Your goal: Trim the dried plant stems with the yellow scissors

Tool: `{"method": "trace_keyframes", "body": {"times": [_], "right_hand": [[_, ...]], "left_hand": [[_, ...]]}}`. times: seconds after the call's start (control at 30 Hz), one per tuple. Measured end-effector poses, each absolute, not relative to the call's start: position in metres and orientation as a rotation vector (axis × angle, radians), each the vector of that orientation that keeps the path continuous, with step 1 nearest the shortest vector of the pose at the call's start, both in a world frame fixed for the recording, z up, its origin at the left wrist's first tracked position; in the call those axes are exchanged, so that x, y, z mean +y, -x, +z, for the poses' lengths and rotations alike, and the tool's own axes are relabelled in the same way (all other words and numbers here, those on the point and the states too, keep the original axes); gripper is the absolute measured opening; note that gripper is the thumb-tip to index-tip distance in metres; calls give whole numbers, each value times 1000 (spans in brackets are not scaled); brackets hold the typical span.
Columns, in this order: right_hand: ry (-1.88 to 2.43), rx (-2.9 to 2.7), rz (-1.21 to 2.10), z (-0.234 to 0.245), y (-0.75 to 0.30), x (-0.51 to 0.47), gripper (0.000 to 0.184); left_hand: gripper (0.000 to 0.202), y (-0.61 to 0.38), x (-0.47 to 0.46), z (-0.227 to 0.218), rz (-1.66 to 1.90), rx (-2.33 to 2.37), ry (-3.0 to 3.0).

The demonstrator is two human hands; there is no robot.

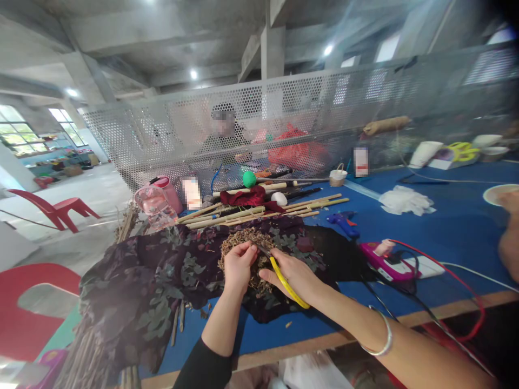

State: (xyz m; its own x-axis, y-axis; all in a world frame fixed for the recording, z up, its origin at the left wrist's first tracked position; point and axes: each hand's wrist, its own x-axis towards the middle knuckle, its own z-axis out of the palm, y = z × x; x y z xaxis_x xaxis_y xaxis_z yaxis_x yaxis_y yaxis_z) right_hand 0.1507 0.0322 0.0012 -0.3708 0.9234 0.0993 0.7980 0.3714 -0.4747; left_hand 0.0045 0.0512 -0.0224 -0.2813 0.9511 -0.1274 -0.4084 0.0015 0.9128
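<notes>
My right hand [290, 270] is closed around yellow-handled pliers [286, 281], whose dark jaws point left toward my other hand. My left hand [239, 265] pinches with thumb and fingertips close to those jaws; whatever lies between them is too small to make out. Beneath both hands is a rounded clump of dry brown plant material [247, 236], partly covered by them. The clump rests on a dark cloth with a leaf pattern [192, 267], spread over the blue table [348, 302].
Behind the clump lie several bamboo sticks [227, 216], dark red cloth [245, 197] and a green ball [249, 179]. To the right are a blue glue gun [344, 222], a power strip [387, 262] with cables and white crumpled plastic [406, 201]. Another person sits behind the perforated screen [170, 129].
</notes>
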Motion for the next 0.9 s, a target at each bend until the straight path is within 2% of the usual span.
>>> {"method": "trace_keyframes", "body": {"times": [0.27, 0.9], "right_hand": [[1429, -2242, 634, -8, -153, 37, 31], [1610, -2239, 456, -4, -146, 37, 42]], "left_hand": [[31, -3, 51, -23, 1547, 1135, -695], [21, -2, 48, -22, 1562, 1067, -610]]}}
